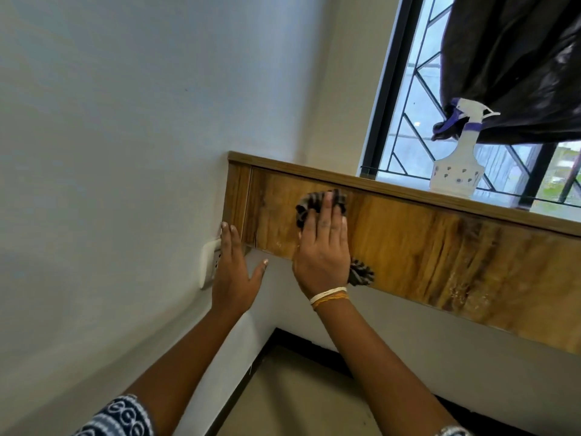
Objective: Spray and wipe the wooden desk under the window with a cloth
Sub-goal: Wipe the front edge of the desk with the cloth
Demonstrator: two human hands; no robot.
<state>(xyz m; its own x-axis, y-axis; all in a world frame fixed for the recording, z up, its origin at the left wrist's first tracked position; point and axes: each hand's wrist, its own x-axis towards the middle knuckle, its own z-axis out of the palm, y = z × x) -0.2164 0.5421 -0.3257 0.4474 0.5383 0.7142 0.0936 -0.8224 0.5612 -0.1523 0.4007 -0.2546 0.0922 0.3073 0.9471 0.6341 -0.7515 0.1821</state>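
- Desk (424, 247): a glossy wood-grain surface with dark streaks is running along under the window (418, 99), its raised back edge lying against the sill; faint wet specks are showing near its front edge on the right.
- Right hand (322, 247): it is lying palm down with fingers straight and close together, pressing the cloth (314, 201) flat onto the desk near the left end.
- Cloth: a dark, striped, crumpled fabric is bunching out beyond the fingertips, and a second tuft is poking out beside the wrist, just past the desk's front edge.
- Left hand (234, 272): it is spreading open with thumb apart, holding nothing, its fingertips touching the desk's left corner by the wall.
- Socket (210, 267): a white plate is sitting on the wall, partly hidden behind the left hand.
- Bottle (457, 165): a translucent white sprayer with a trigger head and purple collar is standing upright on the back ledge, well right of the hands.
- Curtain (515, 64): a dark, shiny, wrinkled sheet is hanging over the upper right of the window, just behind the bottle's head.
- Bangles (328, 295): thin white and orange bands are circling the right wrist.
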